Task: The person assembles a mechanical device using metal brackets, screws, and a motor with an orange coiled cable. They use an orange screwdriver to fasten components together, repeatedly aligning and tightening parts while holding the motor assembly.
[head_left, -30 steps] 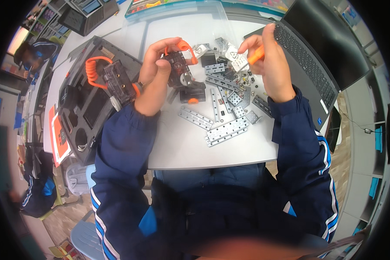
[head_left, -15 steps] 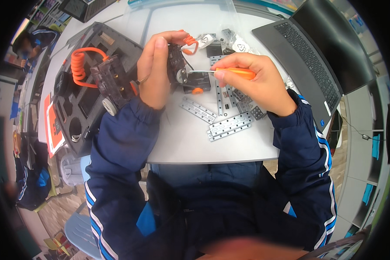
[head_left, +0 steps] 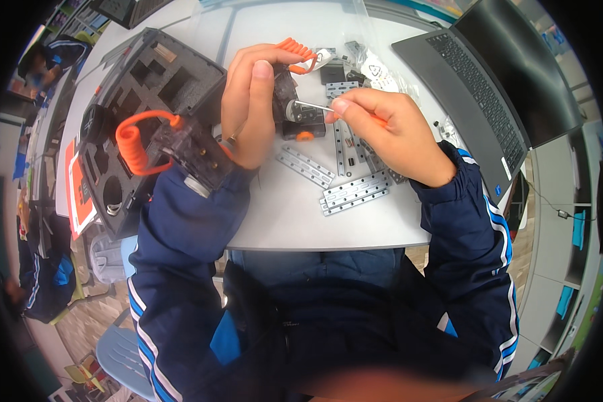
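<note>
My left hand (head_left: pixel 251 110) is closed round a dark servo module (head_left: pixel 285 87); an orange coiled cable (head_left: pixel 297 48) shows above its fingers. In my right hand (head_left: pixel 402 137) is a screwdriver (head_left: pixel 315 106) with an orange handle, mostly covered by the fingers. The metal shaft points left, its tip at the round grey disc (head_left: pixel 292 110) on the module; whether it sits in a screw is too small to tell. A second dark module (head_left: pixel 197 151), with another orange coiled cable (head_left: pixel 132 151), hangs beside my left wrist. How the two modules join is hidden behind my hand.
Perforated metal strips (head_left: pixel 355 193) and small fasteners lie on the white table (head_left: pixel 281 224). Behind them are plastic bags (head_left: pixel 378 72) of parts. An open laptop (head_left: pixel 472 100) stands at right, a foam-lined case (head_left: pixel 197 87) at left. Another person (head_left: pixel 53 57) sits far left.
My left hand and both modules have shifted slightly right, and the second module has tilted. My right hand has turned, so the screwdriver's handle is now more hidden and its shaft slants up leftward.
</note>
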A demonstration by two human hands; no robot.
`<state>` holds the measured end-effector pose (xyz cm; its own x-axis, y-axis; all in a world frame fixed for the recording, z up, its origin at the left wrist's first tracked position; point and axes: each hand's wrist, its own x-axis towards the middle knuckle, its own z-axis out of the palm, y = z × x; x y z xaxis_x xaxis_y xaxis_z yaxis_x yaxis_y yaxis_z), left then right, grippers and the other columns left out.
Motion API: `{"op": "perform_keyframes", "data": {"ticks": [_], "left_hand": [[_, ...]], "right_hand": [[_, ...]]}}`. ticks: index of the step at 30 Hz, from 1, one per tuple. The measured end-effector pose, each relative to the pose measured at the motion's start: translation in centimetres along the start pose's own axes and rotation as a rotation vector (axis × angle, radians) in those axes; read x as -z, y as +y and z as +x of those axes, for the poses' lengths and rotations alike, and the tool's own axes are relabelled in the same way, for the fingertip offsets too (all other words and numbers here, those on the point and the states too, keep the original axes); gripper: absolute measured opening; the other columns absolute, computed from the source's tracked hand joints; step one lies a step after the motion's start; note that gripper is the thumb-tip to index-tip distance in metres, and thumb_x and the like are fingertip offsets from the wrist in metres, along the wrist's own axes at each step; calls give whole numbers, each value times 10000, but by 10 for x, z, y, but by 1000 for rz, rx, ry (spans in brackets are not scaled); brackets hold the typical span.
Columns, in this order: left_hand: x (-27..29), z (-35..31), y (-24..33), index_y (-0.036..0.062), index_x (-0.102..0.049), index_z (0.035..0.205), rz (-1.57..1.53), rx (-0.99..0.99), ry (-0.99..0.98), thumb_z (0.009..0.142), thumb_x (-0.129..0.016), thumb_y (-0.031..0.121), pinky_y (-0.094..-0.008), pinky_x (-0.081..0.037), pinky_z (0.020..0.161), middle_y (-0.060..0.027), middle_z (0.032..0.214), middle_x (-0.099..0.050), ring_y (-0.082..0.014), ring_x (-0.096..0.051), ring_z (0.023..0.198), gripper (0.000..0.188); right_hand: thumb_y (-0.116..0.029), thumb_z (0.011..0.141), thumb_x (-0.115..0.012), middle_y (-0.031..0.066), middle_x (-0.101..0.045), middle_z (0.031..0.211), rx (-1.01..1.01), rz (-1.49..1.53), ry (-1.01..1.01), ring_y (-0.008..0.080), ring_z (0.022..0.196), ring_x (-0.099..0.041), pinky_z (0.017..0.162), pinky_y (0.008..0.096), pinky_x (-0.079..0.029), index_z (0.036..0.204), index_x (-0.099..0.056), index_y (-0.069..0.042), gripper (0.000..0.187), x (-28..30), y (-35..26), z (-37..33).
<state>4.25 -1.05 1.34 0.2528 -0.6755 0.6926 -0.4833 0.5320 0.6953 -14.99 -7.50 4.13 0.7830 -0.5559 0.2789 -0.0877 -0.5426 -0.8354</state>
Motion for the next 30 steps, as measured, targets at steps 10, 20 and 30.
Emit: {"op": "perform_keyframes", "data": {"ticks": [10,20,30], "left_hand": [[5,-2,-6,7,-612,994,23,-116,0,999,-358,167,-342,-405,918,-156,1127,-571,-239,-537,1023,301],[3,-8,-12,27,-542,961,40,-269,28,983,-422,143,-332,-433,836,-157,1096,-566,-221,-534,921,168],[8,-7,-8,62,-522,975,154,-554,-21,1010,-403,325,-345,-459,796,-159,1100,-536,-231,-535,904,291]], "right_hand": [[-234,976,-490,-70,-362,567,-180,129,-29,25,524,-304,503,210,-259,885,-671,9,316,0,-3,0],[-269,990,-464,-90,-310,537,-485,532,-177,13,457,-238,439,199,-200,898,-631,17,344,8,-9,2],[-288,1004,-446,-98,-275,482,-786,1018,-340,12,361,-176,336,207,-148,884,-558,26,355,13,-5,7]]}}
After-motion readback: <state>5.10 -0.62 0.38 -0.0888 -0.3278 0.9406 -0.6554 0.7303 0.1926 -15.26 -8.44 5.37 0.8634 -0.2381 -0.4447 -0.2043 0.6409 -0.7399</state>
